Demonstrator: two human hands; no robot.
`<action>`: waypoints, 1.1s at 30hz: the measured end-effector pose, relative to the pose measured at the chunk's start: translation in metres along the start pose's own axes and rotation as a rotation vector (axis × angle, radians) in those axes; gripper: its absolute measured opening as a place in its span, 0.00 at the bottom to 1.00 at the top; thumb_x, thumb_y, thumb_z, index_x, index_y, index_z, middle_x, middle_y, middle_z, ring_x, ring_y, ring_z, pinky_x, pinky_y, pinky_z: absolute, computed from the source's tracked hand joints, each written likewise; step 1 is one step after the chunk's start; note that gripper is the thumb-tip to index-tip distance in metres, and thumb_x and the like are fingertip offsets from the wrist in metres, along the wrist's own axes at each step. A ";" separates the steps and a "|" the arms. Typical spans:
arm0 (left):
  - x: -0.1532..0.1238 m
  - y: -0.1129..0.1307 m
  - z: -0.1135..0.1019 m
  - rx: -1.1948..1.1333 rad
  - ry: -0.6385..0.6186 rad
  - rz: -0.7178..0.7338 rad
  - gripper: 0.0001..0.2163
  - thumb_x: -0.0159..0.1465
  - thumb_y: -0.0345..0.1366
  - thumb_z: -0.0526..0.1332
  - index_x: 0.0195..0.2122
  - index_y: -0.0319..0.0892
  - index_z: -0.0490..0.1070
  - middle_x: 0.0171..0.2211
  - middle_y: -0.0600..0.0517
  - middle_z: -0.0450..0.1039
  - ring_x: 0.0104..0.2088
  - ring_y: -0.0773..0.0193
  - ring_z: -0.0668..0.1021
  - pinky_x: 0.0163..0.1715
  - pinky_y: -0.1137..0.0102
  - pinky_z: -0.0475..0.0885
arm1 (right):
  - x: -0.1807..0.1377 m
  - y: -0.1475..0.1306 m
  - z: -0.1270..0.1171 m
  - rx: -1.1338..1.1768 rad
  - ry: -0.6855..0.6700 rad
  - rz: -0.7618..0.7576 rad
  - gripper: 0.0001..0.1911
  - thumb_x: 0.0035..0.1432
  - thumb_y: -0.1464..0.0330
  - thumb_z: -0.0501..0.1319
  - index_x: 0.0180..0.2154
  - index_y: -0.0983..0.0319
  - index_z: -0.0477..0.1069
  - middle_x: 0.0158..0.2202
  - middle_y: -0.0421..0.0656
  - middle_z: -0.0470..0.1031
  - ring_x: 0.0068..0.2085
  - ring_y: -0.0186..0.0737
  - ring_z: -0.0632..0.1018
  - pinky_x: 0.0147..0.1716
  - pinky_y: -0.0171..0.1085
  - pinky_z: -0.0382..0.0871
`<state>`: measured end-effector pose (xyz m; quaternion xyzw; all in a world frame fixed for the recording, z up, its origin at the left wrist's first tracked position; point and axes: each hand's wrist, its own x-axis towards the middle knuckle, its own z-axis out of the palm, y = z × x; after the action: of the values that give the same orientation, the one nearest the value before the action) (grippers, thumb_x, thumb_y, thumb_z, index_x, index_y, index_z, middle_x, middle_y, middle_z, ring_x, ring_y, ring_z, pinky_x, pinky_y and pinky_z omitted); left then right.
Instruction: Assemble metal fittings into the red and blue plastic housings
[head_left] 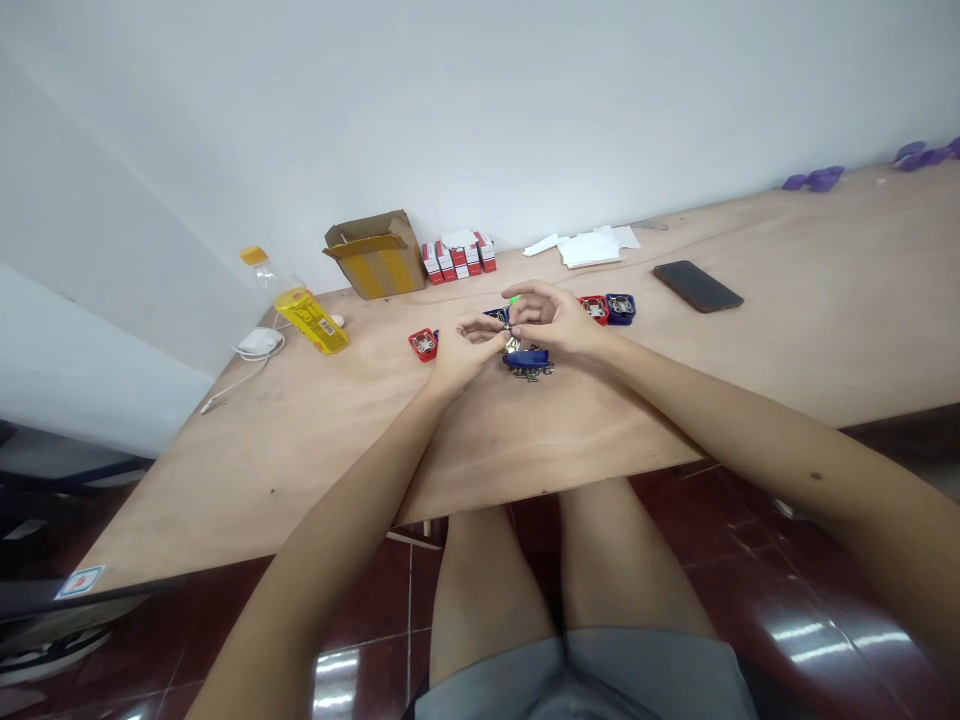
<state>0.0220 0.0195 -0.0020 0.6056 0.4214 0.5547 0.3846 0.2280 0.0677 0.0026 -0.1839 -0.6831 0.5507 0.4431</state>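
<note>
My left hand (471,352) and my right hand (556,318) meet above the middle of the table, fingertips pinched together on a small shiny metal piece (508,327). Its exact kind is too small to make out. Just below the fingers lies a blue plastic part (526,358), with a pile of small metal pieces (531,374) at its near side. Beside my left hand is a red case with metal inside (423,345). Past my right hand stand another red case (595,308) and a blue case (621,308), also with metal fittings. A further blue case is partly hidden behind my fingers.
An open cardboard box (379,262) and several red-and-white small boxes (459,260) stand by the wall. White papers (590,248) and a phone (697,286) lie to the right. On the left are a yellow-labelled bottle (311,318) and a white charger with cable (259,342).
</note>
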 end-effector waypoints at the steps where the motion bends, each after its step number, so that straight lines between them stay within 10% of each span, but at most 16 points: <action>1: 0.000 0.000 0.000 -0.002 -0.002 0.001 0.16 0.53 0.44 0.81 0.36 0.41 0.82 0.38 0.45 0.86 0.40 0.55 0.87 0.48 0.58 0.85 | 0.000 -0.001 0.000 0.005 0.006 0.004 0.33 0.52 0.60 0.80 0.58 0.57 0.74 0.39 0.41 0.79 0.39 0.41 0.81 0.37 0.39 0.79; 33: 0.000 0.002 0.000 -0.001 0.010 0.000 0.15 0.54 0.41 0.80 0.36 0.39 0.82 0.38 0.44 0.86 0.40 0.57 0.87 0.47 0.60 0.84 | -0.004 -0.002 0.004 -0.169 -0.024 -0.136 0.34 0.63 0.65 0.71 0.67 0.56 0.65 0.43 0.43 0.78 0.45 0.42 0.81 0.47 0.42 0.81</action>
<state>0.0225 0.0190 0.0000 0.6024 0.4232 0.5581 0.3828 0.2274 0.0619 0.0032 -0.1671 -0.7435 0.4617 0.4541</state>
